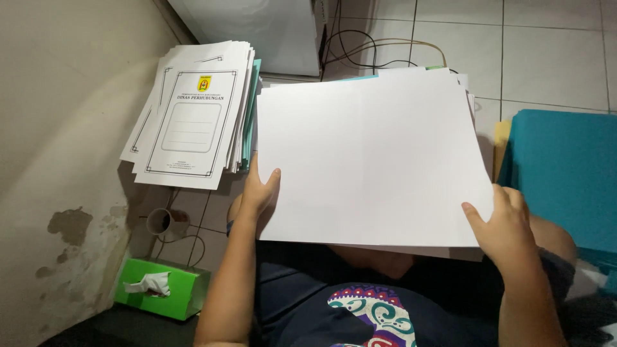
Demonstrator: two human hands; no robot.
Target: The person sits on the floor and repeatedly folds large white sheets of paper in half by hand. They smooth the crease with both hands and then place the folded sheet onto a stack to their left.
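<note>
The left hand [258, 189] pinches the left edge of a stack of blank white sheets [373, 160], thumb on top and the other fingers hidden beneath the paper. The right hand [508, 228] grips the lower right corner the same way, thumb pressed on the top sheet, the rest of the fingers out of sight below. Both hands are closed on the paper; nothing else is in them.

The stack is held over the person's lap, roughly level, its far edge towards the floor tiles. Further sheets show at the right and bottom edges under the top sheet, slightly out of line, and a sliver of teal shows at the far edge.

As a judgement: the sheets are light and limp, smooth enough to slide over one another and fan out, and easy to crease at a corner. Holding at two opposite sides, as now, looks the safest way to keep the stack flat and together.

To the left, on the floor, lies a pile of printed cover sheets [189, 122] with a bordered frame and a small yellow emblem. Nearer the wall sits a green tissue box [160, 289]. A teal stack [565, 173] lies at the right, and cables [373, 54] trail across the tiles beyond
</note>
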